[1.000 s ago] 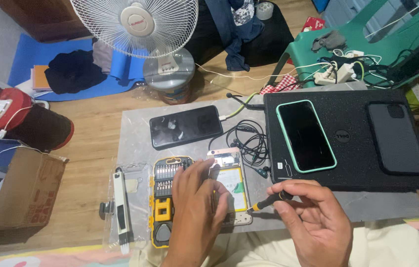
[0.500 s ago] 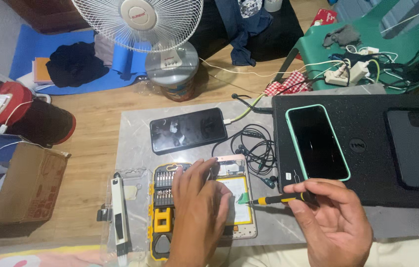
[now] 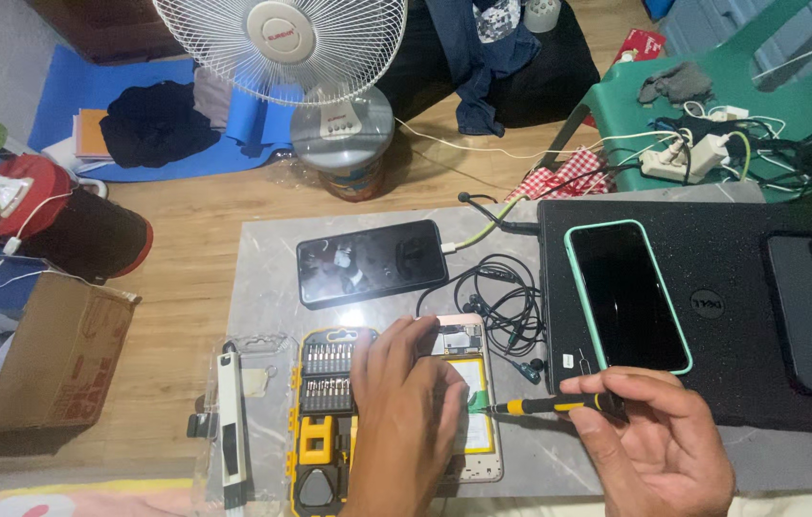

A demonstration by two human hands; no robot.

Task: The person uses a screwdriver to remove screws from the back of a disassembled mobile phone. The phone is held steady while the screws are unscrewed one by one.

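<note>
— At the bottom middle of the frame, see the opened phone (image 3: 471, 402)? It lies face down with its back off, long axis running up and down the picture.

— Yes, just right of the yellow bit case (image 3: 322, 421). Which hand is on it?

— Left hand (image 3: 406, 421), lying flat across it with the fingers (image 3: 404, 337) spread toward the phone's upper end. Pressing it to the mat, by the look of it; not closed round anything.

— And the other?

— Right hand (image 3: 650, 445), lower right, is pinched on a small screwdriver (image 3: 545, 405) with a black and yellow handle. Thumb and forefinger are together on the grip.

— Which way does the driver point?

— Leftward, nearly level across the frame, so it crosses the phone's long axis at about a right angle. Its tip meets the phone's right edge, about halfway down, just beside the left hand's fingertips.

— Is the tip seated in a screw?

— Too small to tell. It is touching or nearly touching the phone's inside there, no more than that.

— So the phone lies left of the right hand.

— Left and a little up, with the left hand already covering it. The laptop (image 3: 712, 316) with a green-cased phone (image 3: 626, 297) on it sits above the right hand, apart from the work. Tangled earphones (image 3: 502, 297) lie just above the opened phone.
</note>
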